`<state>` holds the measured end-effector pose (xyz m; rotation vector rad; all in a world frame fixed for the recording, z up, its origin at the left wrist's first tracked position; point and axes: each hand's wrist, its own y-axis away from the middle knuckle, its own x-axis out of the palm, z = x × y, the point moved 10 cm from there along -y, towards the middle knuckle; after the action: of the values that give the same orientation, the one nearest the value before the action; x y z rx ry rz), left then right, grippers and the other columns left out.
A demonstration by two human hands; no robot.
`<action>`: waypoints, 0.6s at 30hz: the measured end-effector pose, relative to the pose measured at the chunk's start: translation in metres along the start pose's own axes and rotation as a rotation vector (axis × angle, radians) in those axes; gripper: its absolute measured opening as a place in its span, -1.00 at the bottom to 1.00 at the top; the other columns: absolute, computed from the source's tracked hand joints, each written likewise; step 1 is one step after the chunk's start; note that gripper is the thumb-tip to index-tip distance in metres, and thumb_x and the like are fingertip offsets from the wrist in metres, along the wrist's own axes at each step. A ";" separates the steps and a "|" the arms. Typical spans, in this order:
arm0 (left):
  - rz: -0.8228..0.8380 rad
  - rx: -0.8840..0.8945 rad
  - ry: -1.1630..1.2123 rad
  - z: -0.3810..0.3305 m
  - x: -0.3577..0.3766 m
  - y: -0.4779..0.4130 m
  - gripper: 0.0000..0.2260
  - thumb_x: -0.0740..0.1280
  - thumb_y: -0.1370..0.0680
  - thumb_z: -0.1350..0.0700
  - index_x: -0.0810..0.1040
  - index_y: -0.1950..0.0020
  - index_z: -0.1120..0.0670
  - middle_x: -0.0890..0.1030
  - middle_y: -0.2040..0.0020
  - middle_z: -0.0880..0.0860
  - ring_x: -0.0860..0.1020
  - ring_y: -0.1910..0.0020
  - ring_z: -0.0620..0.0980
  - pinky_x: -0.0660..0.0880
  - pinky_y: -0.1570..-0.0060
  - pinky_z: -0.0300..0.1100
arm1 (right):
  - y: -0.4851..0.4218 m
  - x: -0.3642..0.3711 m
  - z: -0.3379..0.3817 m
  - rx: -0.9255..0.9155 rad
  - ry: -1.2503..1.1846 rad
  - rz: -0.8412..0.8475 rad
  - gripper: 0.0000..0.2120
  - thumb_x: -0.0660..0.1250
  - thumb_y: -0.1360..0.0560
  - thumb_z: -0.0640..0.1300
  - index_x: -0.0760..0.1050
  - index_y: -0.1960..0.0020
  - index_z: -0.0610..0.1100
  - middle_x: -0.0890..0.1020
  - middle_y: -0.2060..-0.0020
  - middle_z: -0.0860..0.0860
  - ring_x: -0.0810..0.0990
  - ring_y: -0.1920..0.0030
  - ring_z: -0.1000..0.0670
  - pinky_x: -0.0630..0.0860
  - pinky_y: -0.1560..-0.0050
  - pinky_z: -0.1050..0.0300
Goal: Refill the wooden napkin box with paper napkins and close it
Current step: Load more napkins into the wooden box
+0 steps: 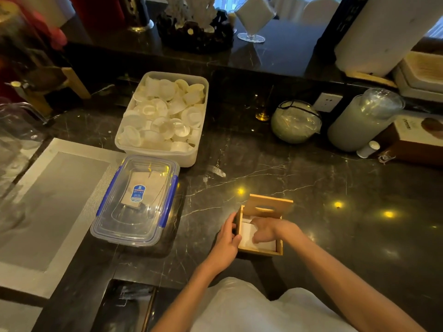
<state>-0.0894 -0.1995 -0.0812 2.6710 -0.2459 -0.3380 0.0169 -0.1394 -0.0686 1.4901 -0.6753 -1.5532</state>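
Note:
A small wooden napkin box (260, 250) stands open on the dark marble counter. Its lid (271, 207), with an oval slot, stands tilted up at the far side. White paper napkins (247, 233) lie inside. My left hand (226, 240) grips the box's left wall. My right hand (268, 230) reaches down into the box, fingers spread flat on the napkins.
To the left lie a clear lidded plastic container with blue clips (136, 200) and an open tub of white cups (163, 116). A grey placemat (48, 204) lies at far left. Jars (296, 122) and a brown box (417, 140) stand at the back right.

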 end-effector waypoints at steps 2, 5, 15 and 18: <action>-0.009 0.044 -0.130 -0.009 0.002 0.002 -0.43 0.17 -0.62 0.14 0.02 -0.47 -0.32 0.28 -0.45 -0.01 0.42 -0.32 0.00 0.47 -0.30 0.08 | 0.007 -0.004 0.002 -0.013 0.019 -0.046 -0.46 0.28 -0.51 -0.12 0.29 -0.48 -0.10 0.46 -0.38 -0.10 0.43 -0.36 -0.14 0.40 -0.31 -0.01; -0.026 0.115 -0.377 -0.025 0.007 0.005 -0.53 0.11 -0.62 0.18 0.10 -0.44 -0.20 0.25 -0.45 -0.01 0.47 -0.22 0.02 0.51 -0.18 -0.01 | 0.030 -0.013 0.003 -0.121 -0.117 -0.245 -0.51 0.24 -0.56 -0.17 0.31 -0.48 -0.01 0.49 -0.37 -0.04 0.47 -0.35 -0.09 0.42 -0.30 0.04; 0.323 -0.213 -0.718 -0.015 0.019 -0.039 -0.43 0.20 -0.56 0.13 0.12 -0.55 -0.03 0.14 -0.54 0.12 0.37 -0.38 0.20 0.39 -0.35 0.06 | 0.038 -0.003 -0.054 0.048 -0.101 -0.364 -0.34 0.38 -0.47 0.15 0.24 -0.50 0.09 0.42 -0.38 -0.03 0.44 -0.34 -0.08 0.47 -0.26 -0.01; 0.383 -0.272 -0.834 -0.009 0.020 -0.055 -0.48 0.30 -0.53 0.14 0.30 -0.48 0.04 0.36 -0.43 0.13 0.44 -0.33 0.15 0.45 -0.27 0.02 | 0.018 -0.001 -0.056 0.053 -0.123 -0.244 -0.29 0.45 -0.42 0.12 0.28 -0.50 0.02 0.44 -0.40 -0.01 0.44 -0.35 -0.08 0.45 -0.30 -0.01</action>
<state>-0.0617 -0.1517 -0.1017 2.0173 -0.8673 -1.2352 0.0748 -0.1373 -0.0609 1.5723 -0.6267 -1.8373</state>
